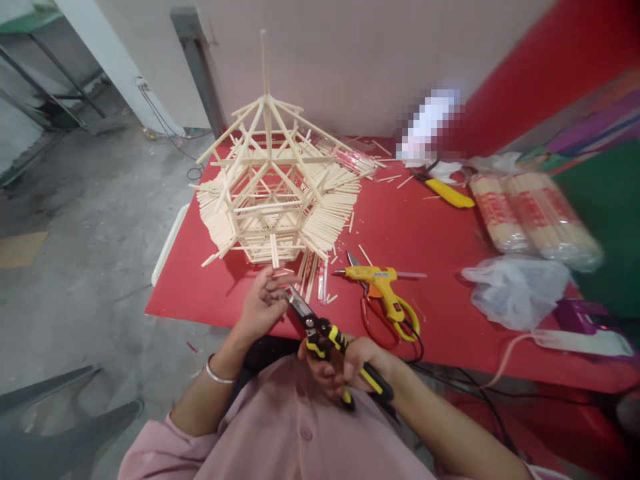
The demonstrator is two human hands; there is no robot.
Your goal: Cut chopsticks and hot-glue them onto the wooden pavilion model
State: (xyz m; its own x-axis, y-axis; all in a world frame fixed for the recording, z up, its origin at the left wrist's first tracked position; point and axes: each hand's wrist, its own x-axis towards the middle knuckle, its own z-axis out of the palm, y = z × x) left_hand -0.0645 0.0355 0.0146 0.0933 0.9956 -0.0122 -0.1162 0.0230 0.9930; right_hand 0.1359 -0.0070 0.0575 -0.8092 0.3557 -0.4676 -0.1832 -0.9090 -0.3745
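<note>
My right hand (345, 367) is wrapped round the black-and-yellow handles of a pair of shears (311, 323), whose blades point up and left toward my other hand. Close to the blade tips, my left hand (263, 303) has its fingers curled in a pinch. A short wooden stick (291, 299) seems to be in those fingers, its pale end by the blades and the rest mostly hidden. Just beyond stands a tower-like frame of wooden sticks (270, 163), with fanned rows of sticks around its sides. Loose sticks (311, 277) lie by its base.
On the red table (450, 293) lie a yellow glue gun (377, 283), red-handled pliers (367, 320) and yellow-handled cutters (447, 192). Wrapped stick bundles (545, 217), a plastic bag (515, 287) and a white strip-like object (583, 343) are on the right. Cables (450, 380) run along the front edge.
</note>
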